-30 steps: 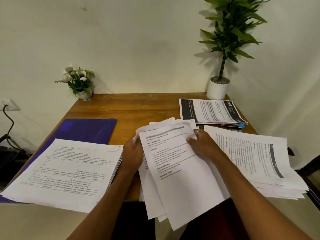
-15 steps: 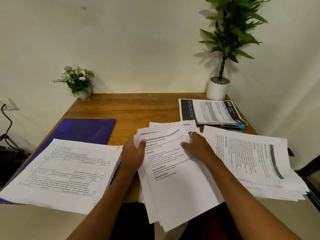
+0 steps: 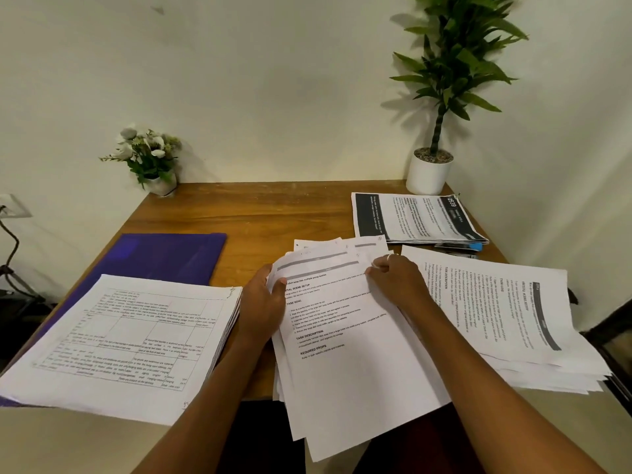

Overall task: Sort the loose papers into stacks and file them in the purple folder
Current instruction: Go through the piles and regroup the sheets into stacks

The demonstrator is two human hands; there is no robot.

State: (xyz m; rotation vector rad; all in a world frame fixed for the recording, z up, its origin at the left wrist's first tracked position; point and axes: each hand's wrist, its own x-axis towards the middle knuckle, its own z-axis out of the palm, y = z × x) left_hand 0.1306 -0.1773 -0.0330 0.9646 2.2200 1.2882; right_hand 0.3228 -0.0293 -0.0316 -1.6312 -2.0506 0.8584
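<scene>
A fanned bundle of loose printed papers [image 3: 345, 340] overhangs the table's near edge at the centre. My left hand [image 3: 261, 306] grips its left edge, thumb on the top sheet. My right hand [image 3: 398, 280] pinches the top sheet near its upper right corner. The purple folder [image 3: 167, 256] lies flat at the left, partly under a stack of table-printed sheets [image 3: 126, 340]. Another sorted stack [image 3: 506, 313] lies on the right, and a stack with dark banners [image 3: 415, 218] sits at the back right.
The wooden table [image 3: 260, 213] stands in a wall corner. A small flower pot [image 3: 152, 159] is at the back left and a tall plant in a white pot [image 3: 429, 172] at the back right. A pen with a blue cap [image 3: 461, 247] lies beside the banner stack.
The bundle has come down flatter toward the table. My left thumb has moved onto the top sheet, and my right hand has shifted up to its upper right corner.
</scene>
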